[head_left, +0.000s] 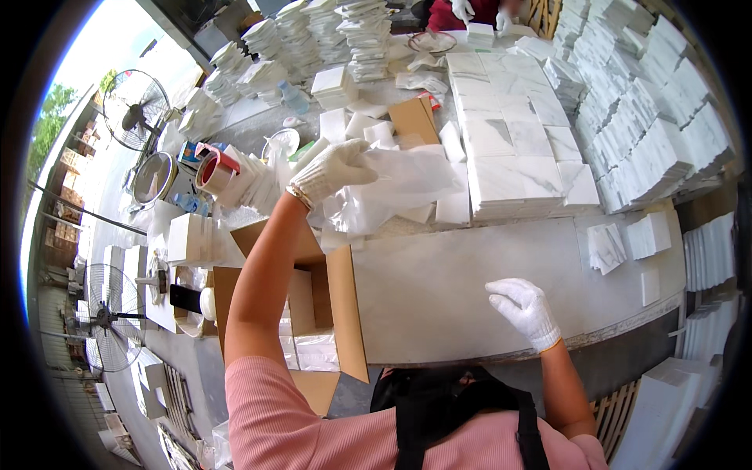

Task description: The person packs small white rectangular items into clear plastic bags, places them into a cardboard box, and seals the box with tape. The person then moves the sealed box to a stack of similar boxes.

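Observation:
My left hand [333, 171], in a white knitted glove, reaches over the far left of the table. Its fingers are closed at the edge of a thin translucent white plastic sheet [411, 178], which spreads to the right over white tiles. My right hand [523, 312], gloved too, hovers above the table's front part with its fingers apart and nothing in it. Below my left forearm stands an open cardboard box [348, 309], its flaps spread. White wrapped packs [317, 352] lie inside; the forearm hides part of the box.
White marbled tiles [509, 176] are laid in stacks at the table's middle. Tall tile stacks [658, 133] rise at right, more [364, 39] at the back. A tape dispenser [215, 168] and fans [135, 110] are at left. Another person's gloved hand [462, 9] shows at the far side.

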Motion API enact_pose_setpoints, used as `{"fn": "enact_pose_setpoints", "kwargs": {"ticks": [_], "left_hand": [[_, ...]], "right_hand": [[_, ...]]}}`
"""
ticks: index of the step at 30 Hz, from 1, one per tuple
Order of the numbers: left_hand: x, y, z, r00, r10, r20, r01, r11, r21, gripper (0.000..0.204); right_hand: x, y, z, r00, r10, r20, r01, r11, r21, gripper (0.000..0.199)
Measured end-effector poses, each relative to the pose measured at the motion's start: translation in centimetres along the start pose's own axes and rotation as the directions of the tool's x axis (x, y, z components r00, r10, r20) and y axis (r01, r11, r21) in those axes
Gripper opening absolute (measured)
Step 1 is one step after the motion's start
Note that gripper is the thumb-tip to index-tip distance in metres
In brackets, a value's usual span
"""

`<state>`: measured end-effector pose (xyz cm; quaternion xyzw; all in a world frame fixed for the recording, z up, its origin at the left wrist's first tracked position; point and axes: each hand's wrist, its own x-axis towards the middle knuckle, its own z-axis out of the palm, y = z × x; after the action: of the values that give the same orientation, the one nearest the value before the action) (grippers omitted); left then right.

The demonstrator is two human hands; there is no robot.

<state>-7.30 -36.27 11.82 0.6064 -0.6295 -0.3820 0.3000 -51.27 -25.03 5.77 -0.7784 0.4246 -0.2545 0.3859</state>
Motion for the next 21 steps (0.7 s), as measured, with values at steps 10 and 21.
{"fn": "enact_pose_setpoints", "kwargs": {"ticks": [10,21], "left_hand": [[-1.9,0.7,1.2,0.999,-0.033,0.015,0.036,0.953,-0.302,0.037],[-2.2,0.8,1.4,0.999,-0.050,0.018,0.053,0.966,-0.252,0.032]], "right_hand": [[13.5,-8.5,3.5,0.995,-0.049,-0.091,0.071,0.964,0.257,0.023],[18.8,-8.8,7.4,0.995,0.094,-0.045,-0.090,0.992,0.091,0.064]]}}
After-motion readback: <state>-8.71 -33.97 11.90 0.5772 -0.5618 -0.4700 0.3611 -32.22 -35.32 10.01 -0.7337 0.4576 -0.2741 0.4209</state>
